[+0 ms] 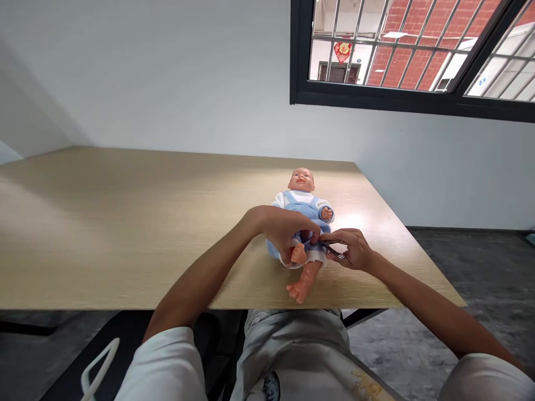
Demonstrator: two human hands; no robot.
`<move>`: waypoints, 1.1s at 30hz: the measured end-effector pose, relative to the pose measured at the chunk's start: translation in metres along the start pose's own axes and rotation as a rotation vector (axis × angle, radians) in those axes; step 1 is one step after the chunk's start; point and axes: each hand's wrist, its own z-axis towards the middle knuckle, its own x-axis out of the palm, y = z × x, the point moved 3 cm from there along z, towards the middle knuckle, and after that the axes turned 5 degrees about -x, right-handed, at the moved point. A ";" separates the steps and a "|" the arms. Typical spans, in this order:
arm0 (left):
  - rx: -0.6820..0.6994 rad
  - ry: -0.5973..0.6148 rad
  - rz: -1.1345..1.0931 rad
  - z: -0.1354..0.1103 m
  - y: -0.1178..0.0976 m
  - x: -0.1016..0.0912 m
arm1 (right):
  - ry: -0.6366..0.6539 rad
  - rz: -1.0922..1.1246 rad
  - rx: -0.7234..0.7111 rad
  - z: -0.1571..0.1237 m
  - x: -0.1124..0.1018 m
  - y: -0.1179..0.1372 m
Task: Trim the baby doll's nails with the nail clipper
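Doll, one, on back on wooden table, head pointing away. Left hand curled over blue romper at waist, pinning doll steady. Right hand pinching small dark metal tool, tip at romper; exact tool type unclear.

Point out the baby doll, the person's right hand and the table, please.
baby doll (pixel 300 207), head view, on the bib of its blue overalls
right hand (pixel 350 249), head view, on the back of the hand
wooden table (pixel 125 223), head view, on its bare top
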 end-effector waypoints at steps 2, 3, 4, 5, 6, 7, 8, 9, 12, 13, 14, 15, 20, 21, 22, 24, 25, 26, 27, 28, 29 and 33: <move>-0.026 0.011 0.017 0.006 0.000 0.003 | 0.002 0.025 0.024 -0.001 0.000 0.000; -0.031 0.016 0.027 0.008 0.001 0.005 | -0.018 0.033 0.036 -0.002 0.000 -0.001; -0.029 0.019 0.035 0.010 0.002 0.008 | -0.045 0.035 0.045 -0.002 0.000 -0.002; -0.022 0.011 0.038 0.010 0.003 0.011 | -0.071 0.031 0.050 -0.002 -0.001 -0.003; -0.008 -0.011 0.036 0.010 0.005 0.015 | -0.092 0.025 0.043 -0.001 -0.001 -0.003; 0.015 -0.057 0.026 0.008 0.007 0.019 | -0.111 0.023 0.019 0.002 -0.001 -0.004; 0.048 -0.136 0.015 0.006 0.010 0.025 | -0.130 0.028 -0.019 0.005 -0.002 -0.003; 0.089 -0.242 0.013 0.004 0.012 0.031 | -0.143 0.044 -0.062 0.009 -0.002 -0.002; 0.220 -0.617 0.067 -0.003 0.021 0.053 | -0.174 0.146 -0.189 0.029 -0.002 0.002; 0.245 -0.731 0.102 -0.003 0.024 0.061 | -0.180 0.192 -0.234 0.036 -0.001 0.004; 0.265 -0.839 0.138 -0.003 0.027 0.068 | -0.177 0.232 -0.277 0.044 0.000 0.005; 0.288 -0.925 0.170 -0.002 0.030 0.075 | -0.167 0.261 -0.316 0.051 0.001 0.007; 0.379 -1.214 0.261 0.004 0.036 0.091 | -0.135 0.302 -0.429 0.067 0.013 0.015; 0.384 -1.247 0.286 0.003 0.036 0.091 | -0.129 0.316 -0.430 0.066 0.015 0.015; 0.385 -1.265 0.318 0.002 0.036 0.091 | -0.115 0.325 -0.428 0.065 0.016 0.016; 0.383 -1.272 0.392 -0.001 0.036 0.091 | -0.069 0.321 -0.410 0.062 0.017 0.016; 0.382 -1.278 0.422 -0.003 0.037 0.092 | -0.039 0.304 -0.397 0.061 0.017 0.016; 0.382 -1.283 0.445 -0.004 0.038 0.092 | -0.010 0.283 -0.385 0.061 0.016 0.016; 0.382 -1.283 0.459 -0.005 0.039 0.093 | 0.018 0.267 -0.371 0.062 0.015 0.016; 0.382 -1.284 0.466 -0.005 0.041 0.094 | 0.042 0.255 -0.357 0.063 0.013 0.016; 0.380 -1.280 0.469 -0.005 0.043 0.095 | 0.059 0.249 -0.346 0.065 0.012 0.016; 0.384 -1.268 0.457 -0.002 0.047 0.098 | 0.071 0.229 -0.312 0.068 0.010 0.016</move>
